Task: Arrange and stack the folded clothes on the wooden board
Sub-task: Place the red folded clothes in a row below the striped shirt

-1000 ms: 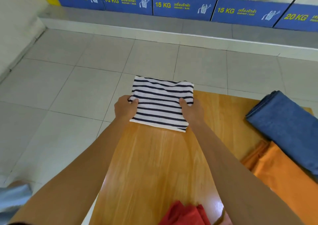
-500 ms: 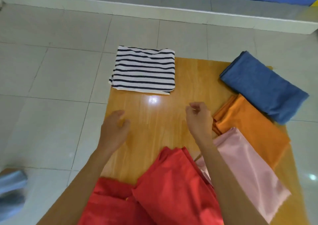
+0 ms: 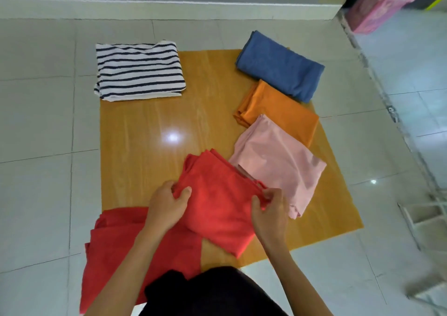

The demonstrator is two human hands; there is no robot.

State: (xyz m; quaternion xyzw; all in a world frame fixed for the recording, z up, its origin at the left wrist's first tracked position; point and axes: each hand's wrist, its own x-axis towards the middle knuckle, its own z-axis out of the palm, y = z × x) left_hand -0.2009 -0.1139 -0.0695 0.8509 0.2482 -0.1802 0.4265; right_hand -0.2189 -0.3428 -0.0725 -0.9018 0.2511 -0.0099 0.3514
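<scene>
Head view: left grip (image 3: 168, 205) and right grip (image 3: 270, 208) pinching opposite edges of folded red garment (image 3: 219, 201) on wooden board (image 3: 150, 132), pink garment (image 3: 278, 161) just right of right grip, striped shirt (image 3: 139, 70) far ahead of left grip.

A wooden board (image 3: 150, 161) on the floor carries folded clothes: a navy-striped white top (image 3: 139, 70) at its far left corner (overhanging the edge), and blue (image 3: 280, 65), orange (image 3: 278, 110) and pink (image 3: 278, 161) pieces overlapping along its right edge. Two red pieces sit near its near edge, one (image 3: 220, 202) partly lifted, the other (image 3: 113, 250) overhanging the near left corner.
</scene>
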